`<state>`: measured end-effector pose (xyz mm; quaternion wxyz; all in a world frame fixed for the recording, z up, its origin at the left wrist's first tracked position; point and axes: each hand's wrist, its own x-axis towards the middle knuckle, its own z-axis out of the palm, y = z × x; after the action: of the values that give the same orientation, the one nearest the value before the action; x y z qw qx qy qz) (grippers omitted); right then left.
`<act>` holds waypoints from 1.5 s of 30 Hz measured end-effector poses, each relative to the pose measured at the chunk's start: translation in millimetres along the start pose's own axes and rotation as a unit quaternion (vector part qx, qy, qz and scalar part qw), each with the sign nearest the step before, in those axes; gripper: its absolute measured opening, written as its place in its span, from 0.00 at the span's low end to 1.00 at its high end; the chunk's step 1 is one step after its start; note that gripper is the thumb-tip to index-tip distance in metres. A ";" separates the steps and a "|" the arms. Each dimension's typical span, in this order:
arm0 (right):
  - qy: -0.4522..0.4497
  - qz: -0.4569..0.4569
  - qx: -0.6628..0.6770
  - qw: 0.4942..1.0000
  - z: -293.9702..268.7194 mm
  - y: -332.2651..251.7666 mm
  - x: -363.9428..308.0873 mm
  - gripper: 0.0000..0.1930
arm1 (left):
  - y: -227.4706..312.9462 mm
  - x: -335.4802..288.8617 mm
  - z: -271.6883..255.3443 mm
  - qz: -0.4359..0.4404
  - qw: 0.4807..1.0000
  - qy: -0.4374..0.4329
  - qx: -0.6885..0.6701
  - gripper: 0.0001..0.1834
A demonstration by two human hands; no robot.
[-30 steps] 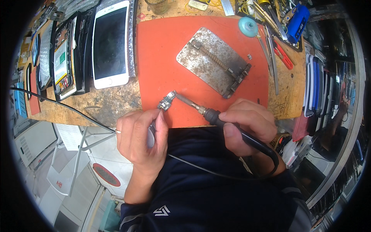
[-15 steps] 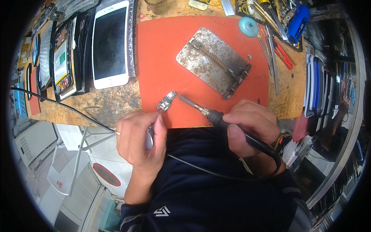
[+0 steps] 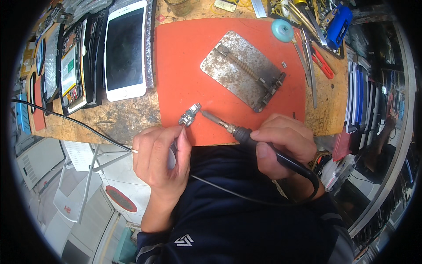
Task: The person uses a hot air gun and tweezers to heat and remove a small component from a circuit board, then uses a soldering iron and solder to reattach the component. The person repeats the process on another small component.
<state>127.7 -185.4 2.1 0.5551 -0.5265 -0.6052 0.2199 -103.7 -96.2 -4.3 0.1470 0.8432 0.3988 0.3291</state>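
A small silvery-green circuit board [image 3: 190,114] is over the near edge of the red mat [image 3: 180,66]. My left hand [image 3: 161,154] is closed, its thumb and forefinger pinched at the board's near end. In that palm sits a round grey thing [image 3: 172,157], partly hidden by the fingers. My right hand [image 3: 285,145] grips the black handle of a soldering iron [image 3: 239,133]. The iron points left, its metal tip beside the board's upper right end; whether they touch I cannot tell.
A rusty metal board holder [image 3: 239,70] lies on the mat. Right of it are a turquoise round-topped tool [image 3: 282,31], tweezers [image 3: 312,75] and red-handled pliers [image 3: 324,66]. A white phone [image 3: 125,53] lies at left. The iron's cable [image 3: 237,196] loops across my lap.
The soldering iron has shifted slightly left and nearer to me, along with my right hand. My left hand and the circuit board have barely moved.
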 end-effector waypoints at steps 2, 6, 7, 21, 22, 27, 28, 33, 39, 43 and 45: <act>0.003 0.001 0.003 1.000 0.5 0.2 -0.3 0.11 | -0.3 0.1 0.1 0.002 1.000 0.000 0.001 0.15; 0.008 -0.001 0.007 1.000 1.6 1.2 -0.7 0.11 | -0.4 0.4 0.0 0.002 1.000 -0.001 0.000 0.15; 0.010 0.001 0.010 1.000 1.4 1.2 -0.9 0.11 | -0.1 0.4 0.2 -0.003 1.000 -0.003 -0.002 0.15; -0.023 0.011 -0.007 1.000 -12.1 -5.4 1.1 0.15 | 3.7 3.9 -1.6 -0.029 0.999 0.012 -0.010 0.14; -0.032 0.013 -0.006 0.999 -13.4 -5.0 1.3 0.15 | 4.7 5.6 -0.9 -0.030 1.000 0.008 -0.007 0.14; -0.074 -0.011 -0.017 0.997 -15.7 2.4 0.8 0.13 | 5.8 15.1 0.7 0.004 0.999 -0.028 0.023 0.17; -0.080 -0.016 -0.014 0.997 -15.9 3.2 0.3 0.11 | 4.5 16.6 -0.6 0.009 0.999 -0.031 0.026 0.17; -0.084 -0.009 -0.009 0.996 -15.5 1.1 -1.4 0.12 | 0.7 17.2 -3.7 -0.001 0.999 -0.035 0.010 0.20; -0.074 -0.010 -0.001 0.997 -10.0 3.0 -0.8 0.13 | 0.0 17.4 -2.4 -0.002 0.999 -0.040 0.010 0.21; -0.078 -0.006 -0.002 0.997 -10.5 3.2 0.5 0.12 | 1.5 17.8 -3.2 -0.013 0.999 -0.049 0.006 0.18; -0.086 -0.004 -0.005 0.996 -11.6 2.3 1.4 0.12 | 1.3 17.8 -3.3 -0.013 0.999 -0.049 0.005 0.18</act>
<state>139.3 -187.0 4.1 0.4990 -0.5058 -0.6542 0.2591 -96.8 -83.3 6.6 0.1664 0.8539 0.4036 0.2832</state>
